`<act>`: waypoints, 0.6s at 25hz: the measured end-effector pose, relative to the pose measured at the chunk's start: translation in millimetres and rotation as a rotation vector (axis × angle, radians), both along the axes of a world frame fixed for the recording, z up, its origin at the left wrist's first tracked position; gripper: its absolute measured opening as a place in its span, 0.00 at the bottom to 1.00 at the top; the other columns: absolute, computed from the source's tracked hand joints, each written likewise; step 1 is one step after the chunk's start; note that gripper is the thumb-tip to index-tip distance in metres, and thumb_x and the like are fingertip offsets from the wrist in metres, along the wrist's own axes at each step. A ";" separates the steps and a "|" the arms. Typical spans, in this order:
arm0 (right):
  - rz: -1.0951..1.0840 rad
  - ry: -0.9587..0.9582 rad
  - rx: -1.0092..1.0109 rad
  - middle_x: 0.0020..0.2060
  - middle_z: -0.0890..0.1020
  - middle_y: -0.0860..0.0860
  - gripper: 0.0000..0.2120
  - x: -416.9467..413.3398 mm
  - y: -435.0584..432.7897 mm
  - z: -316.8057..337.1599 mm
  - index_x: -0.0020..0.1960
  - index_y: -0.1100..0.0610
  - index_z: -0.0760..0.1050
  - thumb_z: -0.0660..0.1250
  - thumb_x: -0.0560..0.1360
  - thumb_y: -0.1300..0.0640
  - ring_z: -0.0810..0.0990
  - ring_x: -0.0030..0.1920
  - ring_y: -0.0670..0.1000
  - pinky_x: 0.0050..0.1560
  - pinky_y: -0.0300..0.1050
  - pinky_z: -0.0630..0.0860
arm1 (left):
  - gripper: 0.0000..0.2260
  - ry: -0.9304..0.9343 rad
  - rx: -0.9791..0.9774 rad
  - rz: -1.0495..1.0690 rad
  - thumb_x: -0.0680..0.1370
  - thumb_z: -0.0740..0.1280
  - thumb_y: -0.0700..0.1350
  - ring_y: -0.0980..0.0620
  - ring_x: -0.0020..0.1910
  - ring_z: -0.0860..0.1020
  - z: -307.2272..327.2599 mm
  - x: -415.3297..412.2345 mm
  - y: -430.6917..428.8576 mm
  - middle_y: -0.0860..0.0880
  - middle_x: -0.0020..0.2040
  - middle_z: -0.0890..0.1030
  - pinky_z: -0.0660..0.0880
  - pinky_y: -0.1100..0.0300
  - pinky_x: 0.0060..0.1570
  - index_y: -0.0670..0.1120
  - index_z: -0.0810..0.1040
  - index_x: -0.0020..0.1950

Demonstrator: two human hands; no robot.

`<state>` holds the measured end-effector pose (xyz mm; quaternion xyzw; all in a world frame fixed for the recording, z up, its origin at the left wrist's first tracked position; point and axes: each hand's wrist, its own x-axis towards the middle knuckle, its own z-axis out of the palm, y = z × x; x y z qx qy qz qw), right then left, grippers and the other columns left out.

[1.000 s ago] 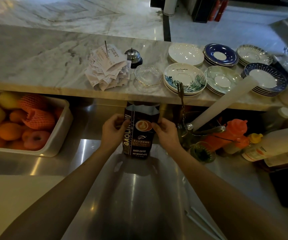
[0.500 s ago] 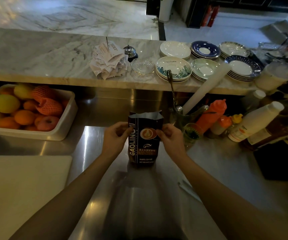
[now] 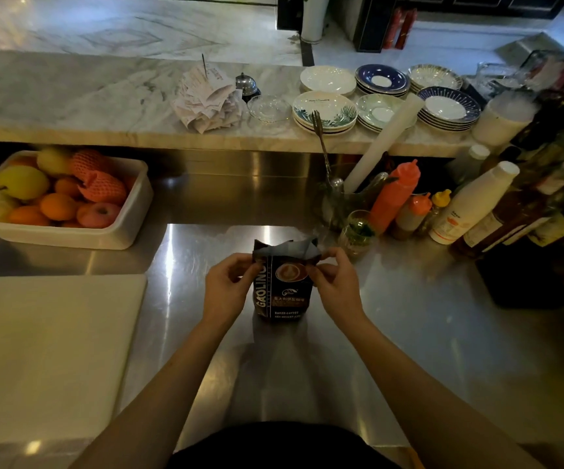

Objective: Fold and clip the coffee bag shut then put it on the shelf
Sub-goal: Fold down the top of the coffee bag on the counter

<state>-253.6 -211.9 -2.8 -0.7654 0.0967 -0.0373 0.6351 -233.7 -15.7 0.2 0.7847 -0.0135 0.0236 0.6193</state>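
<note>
A dark coffee bag (image 3: 283, 290) with a latte picture and white lettering stands upright on the steel counter (image 3: 409, 333) in front of me. Its silver-lined top is open and crumpled. My left hand (image 3: 227, 286) pinches the bag's upper left edge. My right hand (image 3: 334, 280) pinches the upper right edge. No clip is visible.
A white tub of fruit (image 3: 118, 228) sits at the back left, a white cutting board (image 3: 43, 353) at the near left. Sauce bottles (image 3: 395, 194), a small glass (image 3: 356, 233) and dark bottles crowd the right. Stacked saucers (image 3: 324, 110) and receipts (image 3: 207, 99) lie on the marble ledge.
The bag has come back toward me and now stands lower on the steel counter. Both hands have stayed at its upper corners.
</note>
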 end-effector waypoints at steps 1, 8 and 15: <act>0.005 -0.002 -0.008 0.40 0.84 0.44 0.09 -4.3 0.5 1.2 0.56 0.56 0.69 0.65 0.78 0.61 0.84 0.44 0.41 0.40 0.34 0.80 | 0.12 -0.012 0.019 0.004 0.75 0.71 0.39 0.58 0.45 0.83 0.9 -4.6 -1.2 0.56 0.44 0.84 0.79 0.63 0.47 0.57 0.80 0.45; -0.023 -0.145 -0.113 0.43 0.82 0.43 0.04 -13.6 6.2 24.8 0.48 0.51 0.76 0.68 0.76 0.59 0.81 0.46 0.39 0.48 0.35 0.79 | 0.07 -0.075 -0.025 0.024 0.71 0.74 0.40 0.59 0.45 0.83 26.2 -15.2 -13.6 0.54 0.43 0.84 0.78 0.66 0.48 0.51 0.81 0.45; -0.138 -0.148 -0.149 0.43 0.82 0.49 0.02 -16.6 17.9 26.7 0.45 0.50 0.77 0.68 0.75 0.57 0.82 0.45 0.47 0.49 0.50 0.82 | 0.05 -0.006 -0.065 -0.043 0.72 0.74 0.41 0.59 0.42 0.83 35.6 -19.4 -24.2 0.54 0.41 0.84 0.79 0.67 0.42 0.48 0.81 0.44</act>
